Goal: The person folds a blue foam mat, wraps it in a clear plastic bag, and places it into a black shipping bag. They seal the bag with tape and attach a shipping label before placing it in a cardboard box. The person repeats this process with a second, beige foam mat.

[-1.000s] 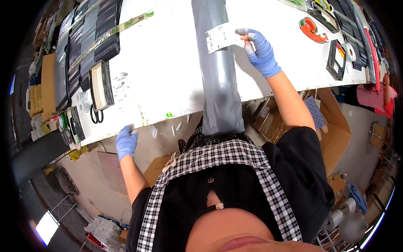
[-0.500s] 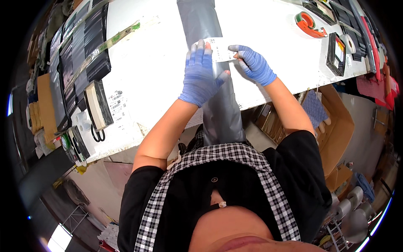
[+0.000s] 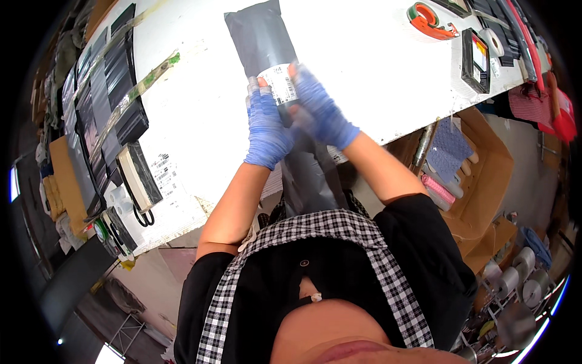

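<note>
A long grey plastic mailing bag [image 3: 260, 37] lies over the table edge, its near end reaching my apron. A white printed label [image 3: 281, 87] sits on its upper side, curving with the bag's rounded shape. My left hand [image 3: 267, 128], in a blue glove with bare fingertips, rests on the label's left side with its fingers stretched out. From the right, my right hand [image 3: 322, 112], gloved alike and smeared by motion, lies along the label's other edge with its fingers extended. The two hands meet below the label and hide part of the bag.
Stacks of dark bags [image 3: 124, 82] lie at the left of the white table [image 3: 200, 109], beside an open box [image 3: 138, 173]. At the right are an orange tape dispenser [image 3: 431, 23] and a black-framed box [image 3: 476, 60]. A cardboard carton [image 3: 488, 182] stands below the table edge.
My right hand has let go of the label's right edge and moved onto the bag. The label, earlier partly lifted, now lies against the bag. The view has shifted slightly.
</note>
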Motion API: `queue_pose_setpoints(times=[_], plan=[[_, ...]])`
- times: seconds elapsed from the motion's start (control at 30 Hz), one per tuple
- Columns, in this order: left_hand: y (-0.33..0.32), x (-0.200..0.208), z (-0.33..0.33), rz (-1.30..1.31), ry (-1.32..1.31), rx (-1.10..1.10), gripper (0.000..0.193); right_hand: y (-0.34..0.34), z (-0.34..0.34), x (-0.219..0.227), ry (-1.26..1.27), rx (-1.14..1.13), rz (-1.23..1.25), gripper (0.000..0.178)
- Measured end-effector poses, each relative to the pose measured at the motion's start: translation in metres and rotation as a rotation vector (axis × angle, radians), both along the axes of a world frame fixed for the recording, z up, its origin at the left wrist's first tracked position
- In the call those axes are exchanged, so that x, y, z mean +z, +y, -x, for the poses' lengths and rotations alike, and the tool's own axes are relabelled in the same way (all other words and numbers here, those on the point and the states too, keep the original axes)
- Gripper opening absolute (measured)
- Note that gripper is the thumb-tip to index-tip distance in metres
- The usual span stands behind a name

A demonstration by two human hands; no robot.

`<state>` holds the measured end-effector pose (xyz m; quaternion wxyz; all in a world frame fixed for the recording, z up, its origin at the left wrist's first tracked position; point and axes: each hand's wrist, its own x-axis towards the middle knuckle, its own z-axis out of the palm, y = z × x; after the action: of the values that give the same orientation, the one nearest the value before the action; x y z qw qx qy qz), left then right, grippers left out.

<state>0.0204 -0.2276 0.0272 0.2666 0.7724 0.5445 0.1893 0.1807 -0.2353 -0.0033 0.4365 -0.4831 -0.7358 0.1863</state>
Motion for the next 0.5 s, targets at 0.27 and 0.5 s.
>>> queue_pose_setpoints(times=[0.27, 0.5], plan=[[-0.004, -0.013, 0.027, 0.335, -0.154, 0.115, 0.107, -0.107, -0.008, 0.009, -0.145, -0.001, 0.337, 0.066], [0.025, -0.010, -0.005, 0.132, -0.331, 0.059, 0.068, 0.020, 0.024, 0.008, 0.041, -0.036, 0.002, 0.055]])
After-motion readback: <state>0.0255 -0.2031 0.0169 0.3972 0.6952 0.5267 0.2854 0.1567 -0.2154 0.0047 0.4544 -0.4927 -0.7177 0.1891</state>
